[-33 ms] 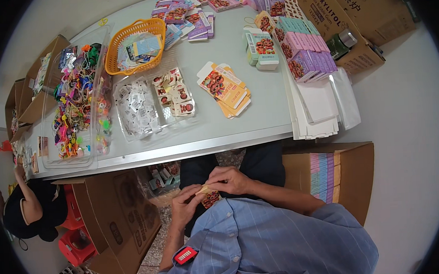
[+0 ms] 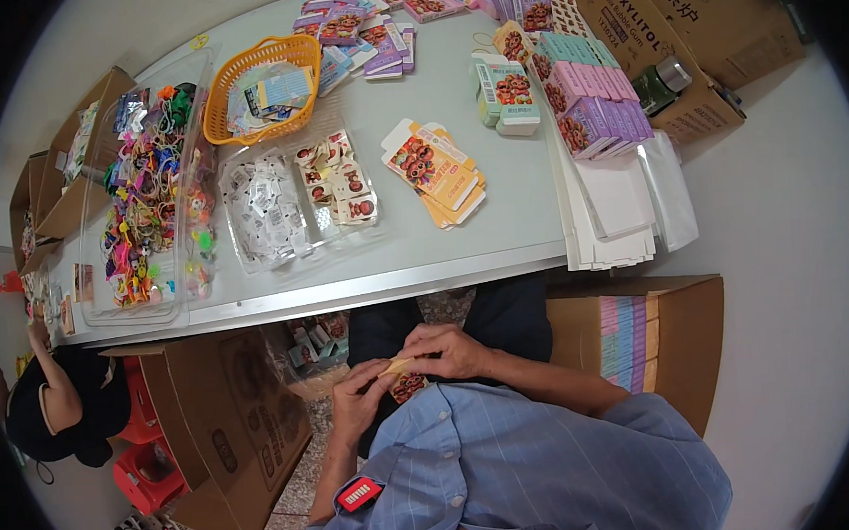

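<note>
Left hand (image 2: 357,388) and right hand (image 2: 446,350) meet over the lap, fingers clamped on one thing, just below the edge of the tabletop (image 2: 500,237), which bears an orange basket (image 2: 215,108) and a fanned pile of flattened yellow cartons (image 2: 434,173). Between them sits a small printed carton (image 2: 409,389), and since the preceding picture only its pale yellow flap (image 2: 398,366) seems slightly shifted, suggesting fine work at that end with little progress.

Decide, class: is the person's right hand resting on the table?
No, the right hand touches a small yellow box, apart from the table.
</note>
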The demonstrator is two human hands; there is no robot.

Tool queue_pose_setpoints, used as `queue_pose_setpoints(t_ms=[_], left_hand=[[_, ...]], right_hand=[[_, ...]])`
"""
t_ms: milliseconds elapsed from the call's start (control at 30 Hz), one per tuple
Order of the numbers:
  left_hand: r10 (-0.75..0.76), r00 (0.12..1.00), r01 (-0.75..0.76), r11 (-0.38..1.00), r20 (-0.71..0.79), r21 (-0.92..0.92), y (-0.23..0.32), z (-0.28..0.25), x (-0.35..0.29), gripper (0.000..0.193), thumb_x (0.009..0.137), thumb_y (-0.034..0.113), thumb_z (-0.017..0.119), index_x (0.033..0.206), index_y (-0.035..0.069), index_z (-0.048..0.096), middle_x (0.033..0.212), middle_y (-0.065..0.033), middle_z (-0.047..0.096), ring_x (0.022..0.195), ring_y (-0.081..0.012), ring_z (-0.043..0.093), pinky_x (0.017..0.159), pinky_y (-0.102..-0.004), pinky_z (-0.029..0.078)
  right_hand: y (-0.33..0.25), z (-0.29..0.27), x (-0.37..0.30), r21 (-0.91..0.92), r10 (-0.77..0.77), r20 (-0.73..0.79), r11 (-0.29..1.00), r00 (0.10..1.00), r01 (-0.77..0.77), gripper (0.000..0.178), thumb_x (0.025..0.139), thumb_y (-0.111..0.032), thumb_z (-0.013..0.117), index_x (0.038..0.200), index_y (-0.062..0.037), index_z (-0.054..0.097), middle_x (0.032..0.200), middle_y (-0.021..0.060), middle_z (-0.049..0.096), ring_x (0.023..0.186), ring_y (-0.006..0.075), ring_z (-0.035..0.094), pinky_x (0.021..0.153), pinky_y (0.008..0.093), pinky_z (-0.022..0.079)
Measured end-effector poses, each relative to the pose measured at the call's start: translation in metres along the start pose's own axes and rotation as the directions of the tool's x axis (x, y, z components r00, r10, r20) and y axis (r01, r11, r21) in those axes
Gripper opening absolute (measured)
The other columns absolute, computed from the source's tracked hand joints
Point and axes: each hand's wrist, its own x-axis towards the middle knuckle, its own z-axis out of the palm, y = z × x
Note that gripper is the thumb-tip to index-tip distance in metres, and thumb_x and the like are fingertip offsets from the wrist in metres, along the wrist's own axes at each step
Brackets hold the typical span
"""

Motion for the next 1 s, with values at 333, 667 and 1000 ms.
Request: queue_pose_setpoints(t_ms=[333,667,1000], left_hand=[[0.122,0.981,-0.122,0.992,-0.148,0.009,0.000,0.013,0.010,0.025,0.089,0.001,0.071,0.113,-0.004,0.070,0.110,-0.0158,0.071,0.096,-0.0228,0.068,0.084,-0.0320,0.055],[-0.038,0.985,-0.026,0.928,-0.165,-0.372,0.040,0.033,0.038,0.035,0.095,0.006,0.066,0.129,0.001,0.057,0.118,-0.0096,0.066,0.095,-0.0136,0.067,0.078,-0.0271,0.057],[-0.073,0.983,0.014,0.945,-0.167,-0.326,0.024,0.038,0.024,0.025,0.096,0.009,0.066,0.120,0.001,0.064,0.107,-0.0072,0.070,0.090,-0.0136,0.068,0.074,-0.0265,0.058]], right_hand=[[-0.023,0.006,0.004,0.385,0.317,-0.050,0.881,0.947,-0.274,0.036,0.095,-0.013,0.068,0.128,-0.0008,0.060,0.109,0.0086,0.066,0.098,0.0157,0.064,0.086,0.0308,0.052],[-0.119,-0.188,0.083,-0.853,-0.209,-0.441,0.402,0.873,-0.334,0.063,0.094,-0.032,0.065,0.141,0.0043,0.044,0.131,0.0263,0.056,0.120,0.0382,0.055,0.103,0.0425,0.043],[-0.046,-0.152,0.143,-0.855,-0.217,-0.396,0.442,0.892,-0.272,0.070,0.083,-0.031,0.076,0.137,0.0044,0.048,0.121,0.0235,0.060,0.117,0.0380,0.054,0.101,0.0467,0.041]])
